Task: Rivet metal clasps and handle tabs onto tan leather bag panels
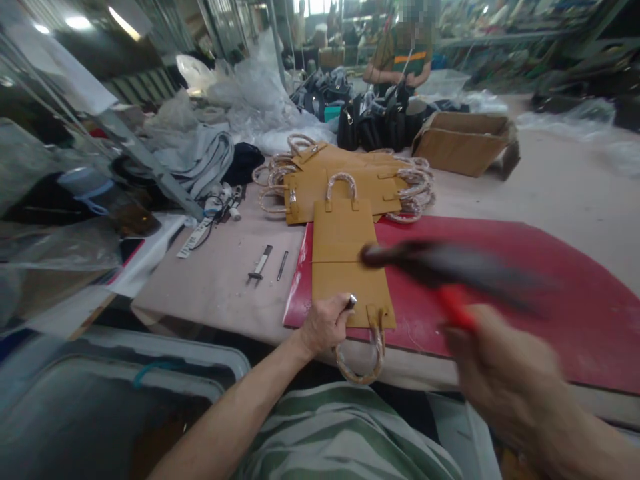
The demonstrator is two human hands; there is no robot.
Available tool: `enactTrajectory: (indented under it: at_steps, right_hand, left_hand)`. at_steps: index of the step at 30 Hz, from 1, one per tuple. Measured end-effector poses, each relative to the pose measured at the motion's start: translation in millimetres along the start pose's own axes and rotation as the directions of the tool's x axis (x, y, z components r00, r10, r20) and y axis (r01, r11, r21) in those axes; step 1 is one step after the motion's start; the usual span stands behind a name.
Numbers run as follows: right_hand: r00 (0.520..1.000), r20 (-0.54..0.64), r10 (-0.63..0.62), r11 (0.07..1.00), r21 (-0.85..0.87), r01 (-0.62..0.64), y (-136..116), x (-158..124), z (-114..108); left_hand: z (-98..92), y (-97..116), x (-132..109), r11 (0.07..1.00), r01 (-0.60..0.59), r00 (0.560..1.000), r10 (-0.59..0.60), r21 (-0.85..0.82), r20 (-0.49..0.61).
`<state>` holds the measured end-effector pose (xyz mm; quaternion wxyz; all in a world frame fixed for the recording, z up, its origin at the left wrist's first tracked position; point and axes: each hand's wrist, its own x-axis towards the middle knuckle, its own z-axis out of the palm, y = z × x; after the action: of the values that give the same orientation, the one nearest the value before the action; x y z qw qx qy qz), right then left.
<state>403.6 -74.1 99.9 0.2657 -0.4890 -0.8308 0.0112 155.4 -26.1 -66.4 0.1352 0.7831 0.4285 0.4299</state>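
A flat tan leather bag piece [345, 257] with wrapped loop handles at both ends lies on a red mat [500, 280] at the table's near edge. My left hand [324, 325] rests on its near left corner, fingers closed round a small metal punch [351, 302]. My right hand [505, 373], blurred by motion, is raised to the right and grips a tool with a red handle and a dark head, a hammer [450, 267], which hangs over the mat beside the piece.
A stack of several more tan bag pieces [350, 177] lies behind. Small metal tools [261, 263] sit on the bare table to the left. A cardboard box [463, 141], black bags [373, 123] and plastic wrap stand farther back, where another person [403, 57] works.
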Motion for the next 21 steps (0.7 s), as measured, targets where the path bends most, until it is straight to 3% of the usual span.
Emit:
enactTrajectory:
  at_steps: [3, 6, 9, 11, 14, 17, 19, 21]
  right_hand:
    - [0.992, 0.111, -0.057, 0.998, 0.014, 0.055, 3.7, -4.5, 8.9]
    - [0.973, 0.162, 0.163, 0.981, 0.080, -0.178, 20.5, -5.7, 13.1]
    - [0.881, 0.285, 0.377, 0.884, 0.175, -0.435, 53.2, -11.1, 23.3]
    - [0.827, 0.322, 0.461, 0.834, 0.162, -0.528, 79.0, -18.3, 34.6]
    - [0.788, 0.255, 0.561, 0.815, -0.003, -0.580, 110.3, -28.9, 50.5]
    - [0.859, 0.100, 0.502, 0.860, -0.159, -0.485, 119.1, -31.7, 62.3]
    - [0.929, 0.028, 0.369, 0.912, -0.202, -0.356, 109.9, -28.4, 72.0]
    - [0.969, 0.000, 0.248, 0.956, -0.158, -0.245, 90.8, -22.9, 86.3]
  left_hand:
    - [-0.2, -0.9, -0.7, 1.000, 0.022, 1.000, -0.022, 0.001, 0.004]
    - [0.1, -1.1, -0.2, 0.999, 0.010, 1.000, -0.011, -0.039, -0.005]
    - [-1.9, 1.1, 2.1, 0.996, 0.001, 1.000, -0.002, -0.085, -0.007]
    - [-5.1, 4.2, 4.2, 0.993, 0.018, 1.000, -0.017, -0.116, 0.004]
    - [-11.1, 10.1, 7.0, 0.983, 0.081, 0.996, -0.075, -0.165, 0.043]
    - [-14.9, 14.2, 8.3, 0.976, 0.105, 0.994, -0.101, -0.191, 0.033]
    - [-15.7, 14.8, 7.8, 0.977, 0.084, 0.996, -0.084, -0.195, 0.007]
    - [-15.7, 14.2, 6.5, 0.982, 0.052, 0.998, -0.056, -0.183, -0.020]
